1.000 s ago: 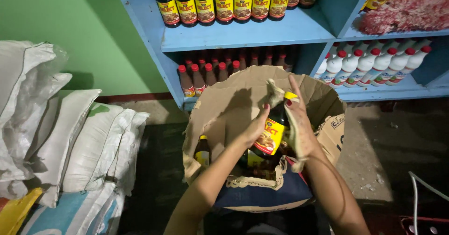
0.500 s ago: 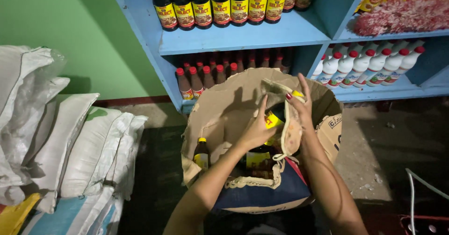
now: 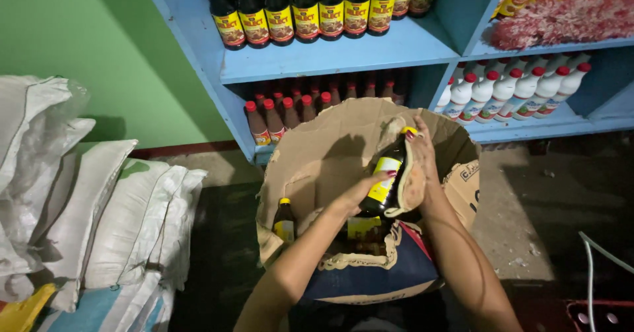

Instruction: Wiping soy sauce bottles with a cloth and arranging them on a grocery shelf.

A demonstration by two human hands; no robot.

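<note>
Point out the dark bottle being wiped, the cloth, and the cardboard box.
dark bottle (image 3: 383,188), head view, on its yellow label
cloth (image 3: 413,185), head view, on its middle fold
cardboard box (image 3: 317,150), head view, on its raised back flap

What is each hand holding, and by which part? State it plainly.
The left hand grips the dark bottle at its lower body. The right hand presses a beige cloth against its upper side.

We see the cardboard box (image 3: 317,167) open on top, free from above | its raised flaps wall the back and sides | upright bottles (image 3: 284,221) crowd its floor | blue shelf (image 3: 330,58) just behind | stacked sacks (image 3: 112,220) block the left.
</note>
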